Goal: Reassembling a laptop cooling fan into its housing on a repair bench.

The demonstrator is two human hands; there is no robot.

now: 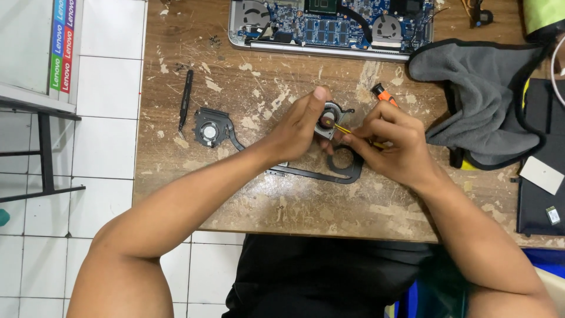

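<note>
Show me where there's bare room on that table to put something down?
Bare wood lies along the near edge, below the hands. Another patch sits between the open laptop, the tweezers and the loose fan. The right side is crowded by the grey cloth.

The opened laptop [329,26] is cut off by the top edge. The hands hide most of the small fan [332,118] and the screwdriver [382,95] shaft. The black case [538,176] runs past the right edge.
</note>
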